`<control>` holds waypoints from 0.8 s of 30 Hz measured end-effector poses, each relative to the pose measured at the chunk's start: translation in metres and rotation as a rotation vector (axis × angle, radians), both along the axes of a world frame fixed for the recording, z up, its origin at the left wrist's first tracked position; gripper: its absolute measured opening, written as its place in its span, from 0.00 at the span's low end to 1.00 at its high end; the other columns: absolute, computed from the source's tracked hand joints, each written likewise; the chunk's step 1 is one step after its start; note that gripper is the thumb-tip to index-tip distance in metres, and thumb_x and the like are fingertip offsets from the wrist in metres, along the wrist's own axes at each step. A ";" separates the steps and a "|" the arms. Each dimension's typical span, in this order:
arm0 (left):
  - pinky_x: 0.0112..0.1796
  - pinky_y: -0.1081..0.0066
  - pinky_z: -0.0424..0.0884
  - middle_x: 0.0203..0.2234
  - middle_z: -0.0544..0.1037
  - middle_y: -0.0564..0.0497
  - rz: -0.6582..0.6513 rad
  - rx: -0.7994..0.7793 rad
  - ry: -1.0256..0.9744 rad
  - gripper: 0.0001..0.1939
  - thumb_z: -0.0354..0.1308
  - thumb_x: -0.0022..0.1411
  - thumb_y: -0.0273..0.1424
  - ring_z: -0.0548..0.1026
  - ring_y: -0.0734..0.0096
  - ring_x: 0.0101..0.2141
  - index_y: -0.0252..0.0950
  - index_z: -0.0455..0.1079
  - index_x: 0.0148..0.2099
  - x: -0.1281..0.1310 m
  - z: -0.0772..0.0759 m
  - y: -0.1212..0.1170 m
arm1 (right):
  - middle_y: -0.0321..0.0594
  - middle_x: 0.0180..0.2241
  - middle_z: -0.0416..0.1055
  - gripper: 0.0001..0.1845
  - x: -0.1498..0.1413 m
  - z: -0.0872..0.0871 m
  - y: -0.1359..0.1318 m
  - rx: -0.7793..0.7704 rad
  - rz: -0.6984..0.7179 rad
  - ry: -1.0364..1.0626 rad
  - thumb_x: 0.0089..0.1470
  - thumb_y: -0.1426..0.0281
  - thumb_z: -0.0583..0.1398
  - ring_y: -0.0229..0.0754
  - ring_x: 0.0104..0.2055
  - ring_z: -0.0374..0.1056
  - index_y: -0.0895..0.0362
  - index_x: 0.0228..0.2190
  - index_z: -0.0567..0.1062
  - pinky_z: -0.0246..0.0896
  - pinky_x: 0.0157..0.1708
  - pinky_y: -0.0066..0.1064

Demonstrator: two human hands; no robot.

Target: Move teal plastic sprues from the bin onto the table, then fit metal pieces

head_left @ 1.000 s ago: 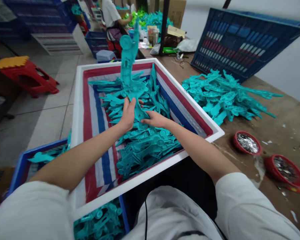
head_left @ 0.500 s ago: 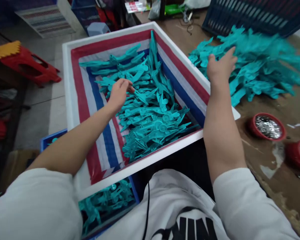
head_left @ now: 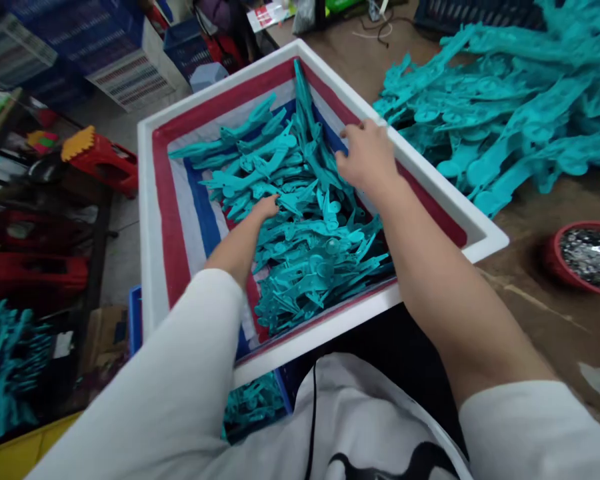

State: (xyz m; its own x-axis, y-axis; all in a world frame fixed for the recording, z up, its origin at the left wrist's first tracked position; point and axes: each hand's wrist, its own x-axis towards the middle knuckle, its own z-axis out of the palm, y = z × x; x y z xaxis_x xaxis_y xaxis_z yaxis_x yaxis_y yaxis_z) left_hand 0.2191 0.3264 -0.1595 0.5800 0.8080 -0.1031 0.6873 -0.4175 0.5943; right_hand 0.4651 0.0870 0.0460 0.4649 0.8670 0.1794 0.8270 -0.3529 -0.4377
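Observation:
A white box lined with red, white and blue striped cloth lies in front of me, tilted to my view. In it is a heap of flat teal plastic parts with pointed ends and round discs. My left hand reaches into the heap at its left side; most of its fingers are hidden among the parts, so its grip cannot be made out. My right hand is over the box's right wall, thumb and fingers apart, with no part visible in it.
A large pile of teal parts covers the brown table at right, near a red bowl of small shiny metal pieces. Below the box is a blue crate with more parts. A red stool stands on the left floor.
My right hand has come from the table pile to the box's right wall. My left hand has gone deeper among the parts. The view has shifted, showing more of the left side.

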 end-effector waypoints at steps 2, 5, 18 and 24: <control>0.74 0.30 0.61 0.74 0.75 0.21 0.034 -0.012 0.172 0.31 0.76 0.68 0.30 0.69 0.31 0.76 0.30 0.79 0.70 0.026 -0.016 -0.001 | 0.61 0.67 0.74 0.19 -0.001 -0.011 0.005 -0.001 0.061 -0.019 0.77 0.67 0.64 0.79 0.72 0.67 0.57 0.64 0.83 0.69 0.72 0.73; 0.75 0.20 0.47 0.83 0.65 0.26 -0.036 -0.011 0.327 0.38 0.72 0.67 0.25 0.53 0.26 0.84 0.37 0.75 0.77 0.052 -0.029 -0.001 | 0.61 0.63 0.77 0.19 0.002 -0.032 0.017 0.030 0.127 -0.065 0.79 0.61 0.62 0.78 0.68 0.70 0.57 0.61 0.84 0.72 0.67 0.74; 0.81 0.43 0.60 0.45 0.81 0.46 -0.367 0.127 0.031 0.27 0.85 0.47 0.29 0.71 0.37 0.68 0.41 0.74 0.45 0.001 0.122 -0.013 | 0.62 0.62 0.82 0.20 0.005 -0.046 0.026 -0.053 0.278 0.016 0.78 0.63 0.59 0.73 0.66 0.76 0.55 0.59 0.88 0.74 0.69 0.64; 0.73 0.42 0.75 0.64 0.81 0.46 -0.225 0.258 -0.711 0.39 0.87 0.49 0.43 0.77 0.40 0.69 0.47 0.72 0.58 -0.082 0.258 -0.082 | 0.66 0.78 0.66 0.50 -0.021 -0.033 0.004 -0.005 0.349 -0.010 0.72 0.61 0.68 0.73 0.75 0.70 0.56 0.86 0.60 0.70 0.74 0.64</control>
